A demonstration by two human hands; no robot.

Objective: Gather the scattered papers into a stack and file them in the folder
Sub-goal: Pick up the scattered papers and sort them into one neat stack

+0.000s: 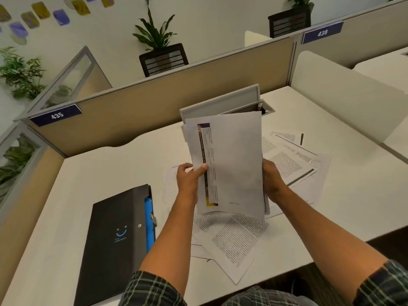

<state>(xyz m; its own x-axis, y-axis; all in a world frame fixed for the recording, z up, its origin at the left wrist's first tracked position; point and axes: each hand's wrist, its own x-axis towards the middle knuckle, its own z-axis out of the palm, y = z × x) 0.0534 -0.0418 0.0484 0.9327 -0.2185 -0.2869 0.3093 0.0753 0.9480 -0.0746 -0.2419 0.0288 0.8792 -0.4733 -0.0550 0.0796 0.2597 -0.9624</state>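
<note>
left hand [191,180] | right hand [272,182] | gripping stack [229,164] edges (upright)

A stack [229,164] is standing upright above the desk [110,168], the left hand [188,181] gripping its left edge and the right hand [272,181] its right. Loose papers [236,241] are lying on the desk beneath and to the right. The folder [114,239] is lying to the left. A partition [154,107] is standing behind.
</note>
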